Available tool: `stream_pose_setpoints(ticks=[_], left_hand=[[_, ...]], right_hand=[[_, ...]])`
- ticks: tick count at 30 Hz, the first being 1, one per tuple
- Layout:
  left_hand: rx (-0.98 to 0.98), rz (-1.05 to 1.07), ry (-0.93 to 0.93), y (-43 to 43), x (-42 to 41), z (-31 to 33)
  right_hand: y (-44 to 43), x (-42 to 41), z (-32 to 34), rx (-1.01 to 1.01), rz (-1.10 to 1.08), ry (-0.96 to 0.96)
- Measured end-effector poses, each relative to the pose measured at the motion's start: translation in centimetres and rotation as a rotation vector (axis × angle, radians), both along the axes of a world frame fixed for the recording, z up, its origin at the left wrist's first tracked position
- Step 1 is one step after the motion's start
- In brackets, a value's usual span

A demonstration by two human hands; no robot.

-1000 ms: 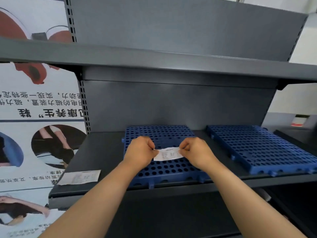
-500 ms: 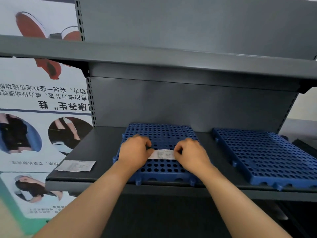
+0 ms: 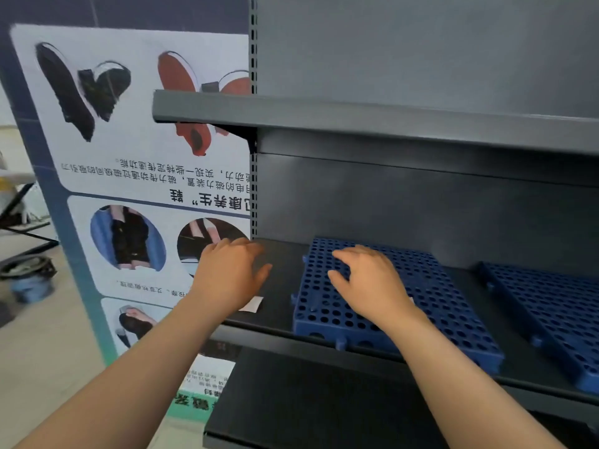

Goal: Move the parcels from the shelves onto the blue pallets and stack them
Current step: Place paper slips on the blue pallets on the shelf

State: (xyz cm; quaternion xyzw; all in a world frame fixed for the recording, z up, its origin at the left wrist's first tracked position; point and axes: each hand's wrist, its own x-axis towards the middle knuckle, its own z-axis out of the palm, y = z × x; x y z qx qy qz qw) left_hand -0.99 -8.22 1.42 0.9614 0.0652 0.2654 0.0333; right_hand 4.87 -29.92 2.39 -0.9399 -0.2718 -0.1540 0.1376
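Observation:
Two blue perforated pallets lie on the dark grey shelf (image 3: 282,273): one pallet (image 3: 431,296) under my right hand, a second pallet (image 3: 551,306) further right. My right hand (image 3: 366,280) rests on the near pallet with relaxed fingers, and a sliver of white slip shows at its wrist. My left hand (image 3: 230,273) hovers open over the shelf's left end, just above a white paper slip (image 3: 254,304) that it mostly hides. No parcel is in view.
An upper grey shelf (image 3: 356,116) overhangs at head height and a lower shelf (image 3: 308,400) juts out below. A poster panel (image 3: 136,176) stands left of the rack. Dark gear (image 3: 29,273) lies on the floor at far left.
Both hands let go of the white slip they pinched over the pallet. My left hand moved left over the other slip. The view swung left.

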Motion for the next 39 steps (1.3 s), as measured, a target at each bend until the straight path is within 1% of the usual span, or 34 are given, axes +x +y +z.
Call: stream_pose_setpoints(ticks=[4, 9, 13, 17, 19, 28, 32, 36, 39], left_hand=[[-0.036, 0.016, 0.082, 5.2, -1.6, -0.5], [-0.111, -0.008, 0.216, 9.1, -2.0, -2.6], [-0.157, -0.048, 0.340, 10.7, -1.1, -4.6], [-0.141, -0.114, 0.402, 11.3, -0.2, -5.5], [-0.170, -0.157, 0.424, 11.4, 0.2, -5.7], [-0.307, -0.250, 0.457, 12.0, 0.8, -5.7], [-0.388, -0.300, 0.350, 12.1, 0.7, -5.6], [-0.492, -0.338, 0.287, 12.4, 0.4, -5.1], [-0.513, -0.359, 0.243, 12.3, 0.0, -4.5]], right_hand=[[5.6, -1.2, -0.9, -0.001, 0.079, 0.006], [11.3, -2.0, -3.2, -0.130, 0.090, 0.052], [13.1, -2.2, -4.7, -0.269, 0.045, 0.109], [14.0, -2.5, -5.5, -0.323, 0.005, 0.145], [14.2, -2.6, -5.7, -0.338, -0.004, 0.142], [14.8, -3.6, -5.8, -0.264, -0.032, 0.189], [14.8, -3.9, -5.5, -0.167, -0.055, 0.193], [14.6, -4.2, -5.0, -0.101, -0.095, 0.196], [14.3, -4.2, -4.5, 0.054, -0.144, 0.221]])
